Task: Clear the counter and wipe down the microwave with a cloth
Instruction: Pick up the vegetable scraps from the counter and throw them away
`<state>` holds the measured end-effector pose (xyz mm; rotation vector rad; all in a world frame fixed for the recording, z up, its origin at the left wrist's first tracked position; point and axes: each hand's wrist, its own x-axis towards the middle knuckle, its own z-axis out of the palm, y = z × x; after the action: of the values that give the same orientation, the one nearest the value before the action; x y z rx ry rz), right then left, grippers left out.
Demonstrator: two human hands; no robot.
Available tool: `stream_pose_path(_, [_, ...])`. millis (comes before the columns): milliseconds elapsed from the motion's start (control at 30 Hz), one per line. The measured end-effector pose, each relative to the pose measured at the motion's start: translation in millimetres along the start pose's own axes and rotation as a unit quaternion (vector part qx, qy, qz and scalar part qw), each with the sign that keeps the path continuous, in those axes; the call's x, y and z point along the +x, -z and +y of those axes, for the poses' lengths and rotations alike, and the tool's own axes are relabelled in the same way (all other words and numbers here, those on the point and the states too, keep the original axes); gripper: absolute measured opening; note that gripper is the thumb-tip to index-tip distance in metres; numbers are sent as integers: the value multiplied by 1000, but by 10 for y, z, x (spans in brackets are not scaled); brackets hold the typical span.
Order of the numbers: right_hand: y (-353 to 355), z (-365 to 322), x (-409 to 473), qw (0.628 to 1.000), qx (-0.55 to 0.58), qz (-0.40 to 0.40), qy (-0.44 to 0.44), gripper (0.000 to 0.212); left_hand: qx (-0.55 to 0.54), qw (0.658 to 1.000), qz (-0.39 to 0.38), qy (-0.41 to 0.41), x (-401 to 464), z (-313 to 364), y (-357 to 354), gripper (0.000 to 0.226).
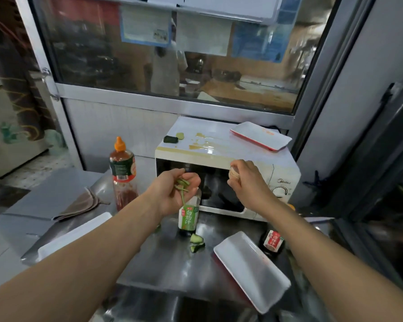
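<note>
Head view: the clearing step is in hand. The left hand [172, 191] is cupped, palm up, around green vegetable peelings [182, 185]. The right hand [244, 180] is closed on a small pale object I cannot identify, in front of the microwave [228, 156]. The microwave's top carries sauce spills, cucumber bits [173, 138] and a white tray [261, 138]. On the table [168, 263] stand bottles and more cucumber scraps [197, 242]; the folded cloth [79, 204] lies at left, untouched. Next, I judge, the scraps need discarding, then the cloth fetching.
</note>
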<state>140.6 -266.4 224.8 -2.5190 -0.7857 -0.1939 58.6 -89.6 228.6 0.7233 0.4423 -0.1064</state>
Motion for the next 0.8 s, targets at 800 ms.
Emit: stream_pose_path(800, [351, -246, -2797, 976, -32, 82, -198, 34, 84, 984, -48, 153, -1393, -1597, -160, 31])
